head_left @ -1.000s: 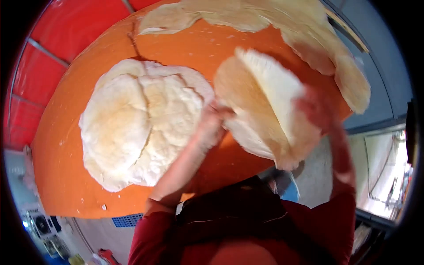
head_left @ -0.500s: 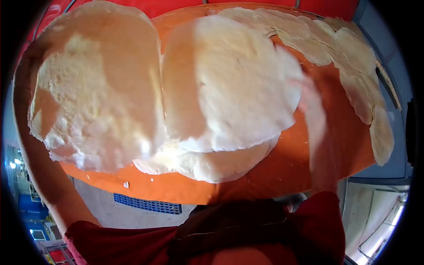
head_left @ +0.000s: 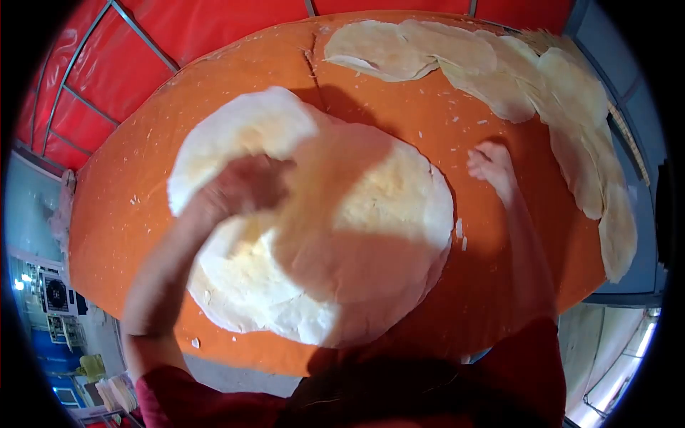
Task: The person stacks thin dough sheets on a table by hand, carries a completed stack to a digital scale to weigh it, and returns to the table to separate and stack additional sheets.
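Note:
A pile of large, round, pale flatbreads [head_left: 389, 207] lies on the orange table surface [head_left: 128, 235], its layers overlapping. My left hand [head_left: 250, 185] is over the left part of the pile; motion smears its fingers, so I cannot tell whether it holds anything. To the right of the pile, my right hand [head_left: 492, 165] is above the orange surface, its fingers curled together with nothing visible in them. Shadows cross the middle and lower right of the bread.
Overlapping thin flatbreads [head_left: 499, 71] curve along the table's far and right edges. Red panels [head_left: 235, 21] with metal bars stand beyond the table. Small crumbs dot the surface. A grey panel [head_left: 621, 60] is at the right.
The two large breads that were raised in front of me now lie flat on the pile. My left hand has come in from the far left; my right hand is off the bread.

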`<state>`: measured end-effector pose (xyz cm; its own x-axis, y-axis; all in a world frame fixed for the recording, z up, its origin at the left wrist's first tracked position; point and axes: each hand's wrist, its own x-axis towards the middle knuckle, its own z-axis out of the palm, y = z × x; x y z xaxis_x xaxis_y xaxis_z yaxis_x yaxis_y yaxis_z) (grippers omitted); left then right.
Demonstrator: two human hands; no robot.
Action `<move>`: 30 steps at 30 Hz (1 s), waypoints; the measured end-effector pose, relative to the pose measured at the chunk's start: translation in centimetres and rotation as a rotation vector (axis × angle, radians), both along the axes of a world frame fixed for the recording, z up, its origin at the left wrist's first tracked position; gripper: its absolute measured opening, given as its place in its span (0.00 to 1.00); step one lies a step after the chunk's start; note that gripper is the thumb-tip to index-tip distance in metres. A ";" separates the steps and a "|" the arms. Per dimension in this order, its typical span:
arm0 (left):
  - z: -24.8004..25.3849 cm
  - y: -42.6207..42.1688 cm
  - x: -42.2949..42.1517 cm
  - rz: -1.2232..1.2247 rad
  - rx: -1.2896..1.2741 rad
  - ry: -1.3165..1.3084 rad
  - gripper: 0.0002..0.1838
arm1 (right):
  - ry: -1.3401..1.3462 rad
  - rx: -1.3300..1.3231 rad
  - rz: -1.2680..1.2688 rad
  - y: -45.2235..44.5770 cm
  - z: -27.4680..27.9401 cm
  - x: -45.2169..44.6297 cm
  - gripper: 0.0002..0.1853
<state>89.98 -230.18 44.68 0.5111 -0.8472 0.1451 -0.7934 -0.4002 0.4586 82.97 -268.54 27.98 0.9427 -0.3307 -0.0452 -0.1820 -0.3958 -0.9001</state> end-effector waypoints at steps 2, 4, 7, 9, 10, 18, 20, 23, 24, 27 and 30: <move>-4.6 -0.7 -0.4 0.214 0.218 -0.126 0.26 | -0.137 -0.244 0.113 -0.4 -0.8 5.6 0.10; -7.6 -1.4 0.2 0.436 0.446 -0.249 0.41 | -0.214 -0.604 0.096 1.1 -1.6 11.0 0.09; -14.6 -1.0 3.3 0.677 0.694 -0.128 0.49 | -0.065 -0.777 0.076 4.7 -1.8 17.1 0.15; -18.1 0.0 3.8 0.723 0.676 -0.018 0.51 | -0.134 -0.980 0.028 5.4 -5.0 21.8 0.20; -18.5 -0.4 3.6 0.736 0.601 0.089 0.52 | -0.168 -1.079 0.004 5.7 -6.3 23.8 0.23; -18.7 -0.1 3.8 0.718 0.579 0.104 0.52 | 0.096 -1.388 0.226 2.1 -7.3 31.9 0.11; -19.1 0.1 3.8 0.714 0.557 0.080 0.51 | -0.106 -1.329 0.166 1.7 -7.1 31.9 0.10; -18.1 -0.5 3.6 0.726 0.546 0.071 0.53 | -0.317 -1.222 0.233 3.5 -2.3 29.1 0.08; -17.6 -0.7 3.6 0.734 0.548 0.070 0.54 | -0.373 -1.182 0.280 5.1 0.3 26.7 0.07; -17.6 -1.9 3.4 0.788 -0.350 0.403 0.54 | -0.122 -1.043 0.648 9.6 6.5 15.7 0.09; -15.4 -4.9 2.4 0.656 -0.847 1.270 0.40 | 0.126 -0.706 0.988 10.6 7.9 8.7 0.40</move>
